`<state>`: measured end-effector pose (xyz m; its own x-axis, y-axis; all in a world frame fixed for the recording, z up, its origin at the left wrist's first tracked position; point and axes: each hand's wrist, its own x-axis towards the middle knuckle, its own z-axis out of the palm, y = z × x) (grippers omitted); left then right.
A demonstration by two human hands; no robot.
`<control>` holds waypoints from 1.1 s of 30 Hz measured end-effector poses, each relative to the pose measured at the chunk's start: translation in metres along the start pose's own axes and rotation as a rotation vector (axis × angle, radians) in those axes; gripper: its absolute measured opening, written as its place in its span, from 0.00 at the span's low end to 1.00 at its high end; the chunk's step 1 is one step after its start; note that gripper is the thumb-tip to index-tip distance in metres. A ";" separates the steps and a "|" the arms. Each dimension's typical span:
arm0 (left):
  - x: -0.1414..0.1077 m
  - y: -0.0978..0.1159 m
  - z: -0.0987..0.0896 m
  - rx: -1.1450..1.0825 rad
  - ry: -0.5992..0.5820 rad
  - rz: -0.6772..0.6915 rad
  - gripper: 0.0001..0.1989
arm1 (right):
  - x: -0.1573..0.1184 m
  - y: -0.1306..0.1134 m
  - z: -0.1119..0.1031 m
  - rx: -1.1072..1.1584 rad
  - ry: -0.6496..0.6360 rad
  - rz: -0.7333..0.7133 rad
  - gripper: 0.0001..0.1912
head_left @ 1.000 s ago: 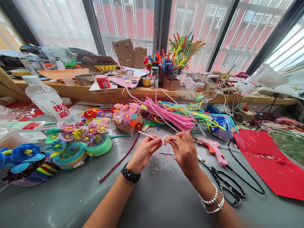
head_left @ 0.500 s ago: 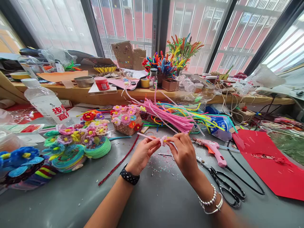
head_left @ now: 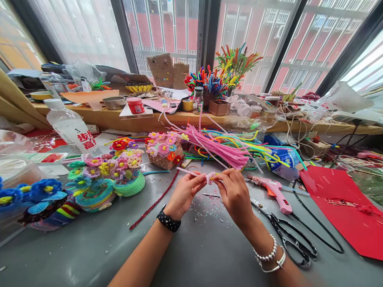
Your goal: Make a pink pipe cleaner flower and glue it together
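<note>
Between my two hands, over the grey table, is a small light pink fuzzy flower (head_left: 210,178) of bent pipe cleaner. My left hand (head_left: 188,191) pinches it from the left, and a straight pale pink stem (head_left: 188,172) sticks out past the fingers. On the other side my right hand (head_left: 233,193) has thumb and forefinger closed on a yellow pipe cleaner (head_left: 218,174) at the flower. The bundle of pink pipe cleaners (head_left: 221,148) lies just beyond my hands.
Black-handled scissors (head_left: 291,235) and a pink glue gun (head_left: 277,191) lie at the right, near red paper (head_left: 344,207). Flower baskets (head_left: 128,181) and a bottle (head_left: 72,129) stand left. A dark red glittery strip (head_left: 155,204) lies left of my hands.
The view has shifted a little, so everything sits slightly further right. Both hands keep their hold on the pink flower and the yellow piece, with hardly any change in their fingers.
</note>
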<state>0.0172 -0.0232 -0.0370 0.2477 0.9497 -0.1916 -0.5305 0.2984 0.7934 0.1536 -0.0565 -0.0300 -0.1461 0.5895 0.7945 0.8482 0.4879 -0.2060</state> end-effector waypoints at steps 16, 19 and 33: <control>0.000 0.000 -0.001 -0.008 -0.006 -0.009 0.07 | -0.002 -0.002 0.001 -0.001 -0.004 0.011 0.06; 0.000 -0.001 -0.001 -0.019 -0.001 -0.019 0.07 | -0.002 -0.001 0.001 0.001 0.002 0.005 0.06; 0.001 -0.001 -0.003 -0.013 -0.001 -0.016 0.06 | -0.001 -0.004 0.002 -0.010 -0.003 0.005 0.08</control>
<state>0.0157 -0.0221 -0.0396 0.2570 0.9447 -0.2035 -0.5368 0.3147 0.7828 0.1496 -0.0581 -0.0311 -0.1434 0.5941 0.7915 0.8538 0.4787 -0.2046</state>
